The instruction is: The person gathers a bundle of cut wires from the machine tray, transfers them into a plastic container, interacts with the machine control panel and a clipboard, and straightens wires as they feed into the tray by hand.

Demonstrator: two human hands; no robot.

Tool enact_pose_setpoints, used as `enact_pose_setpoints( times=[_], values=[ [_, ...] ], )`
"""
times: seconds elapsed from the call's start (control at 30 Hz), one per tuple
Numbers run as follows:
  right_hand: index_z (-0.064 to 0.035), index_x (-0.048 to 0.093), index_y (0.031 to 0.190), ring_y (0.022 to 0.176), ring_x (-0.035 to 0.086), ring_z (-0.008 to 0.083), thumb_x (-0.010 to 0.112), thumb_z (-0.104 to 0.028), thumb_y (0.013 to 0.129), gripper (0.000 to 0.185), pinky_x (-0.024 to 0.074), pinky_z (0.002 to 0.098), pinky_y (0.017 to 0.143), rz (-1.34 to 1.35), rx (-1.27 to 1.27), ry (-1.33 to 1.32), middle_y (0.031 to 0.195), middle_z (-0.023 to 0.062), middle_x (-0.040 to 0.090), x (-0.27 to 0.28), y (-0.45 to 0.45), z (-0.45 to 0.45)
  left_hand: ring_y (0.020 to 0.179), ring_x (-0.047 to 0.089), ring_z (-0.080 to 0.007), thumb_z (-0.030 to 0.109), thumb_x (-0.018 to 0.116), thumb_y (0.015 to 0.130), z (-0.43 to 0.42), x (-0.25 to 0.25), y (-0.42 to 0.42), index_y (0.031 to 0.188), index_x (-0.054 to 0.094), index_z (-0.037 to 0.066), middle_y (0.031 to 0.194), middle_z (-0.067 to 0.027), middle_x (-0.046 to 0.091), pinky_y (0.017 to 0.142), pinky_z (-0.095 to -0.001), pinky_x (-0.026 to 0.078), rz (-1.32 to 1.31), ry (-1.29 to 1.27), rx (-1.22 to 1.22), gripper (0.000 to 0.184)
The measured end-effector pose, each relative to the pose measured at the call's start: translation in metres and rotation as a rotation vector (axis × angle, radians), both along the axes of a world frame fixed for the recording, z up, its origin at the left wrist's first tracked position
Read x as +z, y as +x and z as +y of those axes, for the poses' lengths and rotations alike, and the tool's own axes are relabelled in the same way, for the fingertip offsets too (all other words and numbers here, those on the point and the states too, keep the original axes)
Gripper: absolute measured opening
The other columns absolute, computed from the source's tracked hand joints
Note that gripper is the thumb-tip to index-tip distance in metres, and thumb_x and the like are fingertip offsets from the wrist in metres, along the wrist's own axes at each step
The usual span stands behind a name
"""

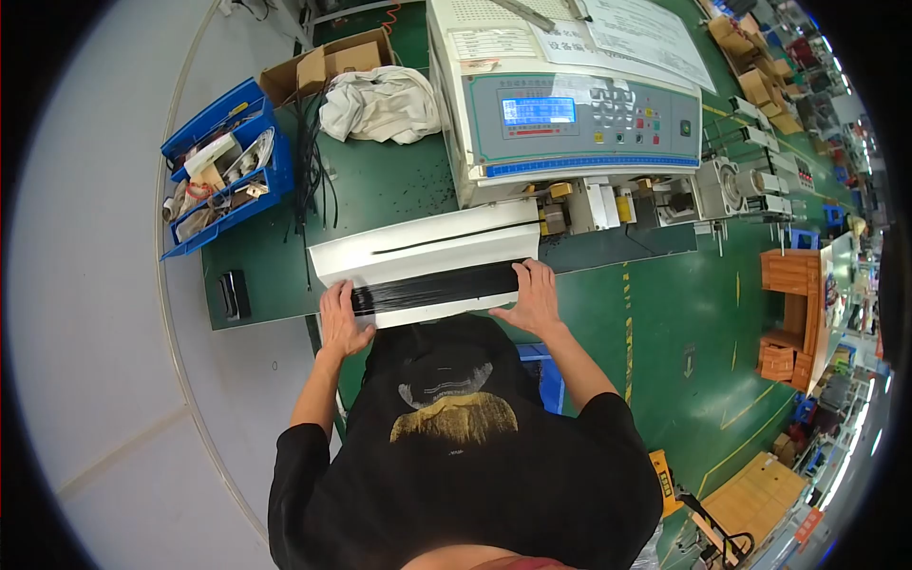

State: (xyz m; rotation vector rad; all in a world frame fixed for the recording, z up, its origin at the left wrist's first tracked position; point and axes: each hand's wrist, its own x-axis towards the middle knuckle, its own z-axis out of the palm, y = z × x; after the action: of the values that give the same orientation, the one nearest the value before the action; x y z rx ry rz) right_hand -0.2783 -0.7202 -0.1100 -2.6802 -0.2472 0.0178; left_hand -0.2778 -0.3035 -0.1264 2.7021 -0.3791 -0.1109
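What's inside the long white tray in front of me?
The white tray holds a bundle of black strands, your left hand at one end, right hand at the other, plus one separate strand farther back. Whatever is under the bundle is hidden.

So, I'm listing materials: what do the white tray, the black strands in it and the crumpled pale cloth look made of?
White tray: smooth plastic or painted metal; its even colour leaves both open. Black strands: probably plastic or plastic-coated wire, given their slight sheen. Pale cloth: likely matte fabric, from its soft folds.
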Motion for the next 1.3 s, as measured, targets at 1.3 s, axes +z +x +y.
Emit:
enact_pose_setpoints(
  times=[1.3],
  values=[
    [-0.0075,0.066,0.099,0.102,0.056,0.0215,0.083,-0.035,0.063,0.048,0.0422,0.0365,0.087,-0.067,0.067,-0.272,0.098,0.0033,0.060,-0.032,0.000,-0.002,0.107,0.053,-0.0435,0.028,0.091,0.066,0.053,-0.055,0.036,0.126,0.050,0.000,0.110,-0.0233,0.055,0.091,-0.0521,0.043,0.034,0.284,-0.454,0.078]
  ],
)
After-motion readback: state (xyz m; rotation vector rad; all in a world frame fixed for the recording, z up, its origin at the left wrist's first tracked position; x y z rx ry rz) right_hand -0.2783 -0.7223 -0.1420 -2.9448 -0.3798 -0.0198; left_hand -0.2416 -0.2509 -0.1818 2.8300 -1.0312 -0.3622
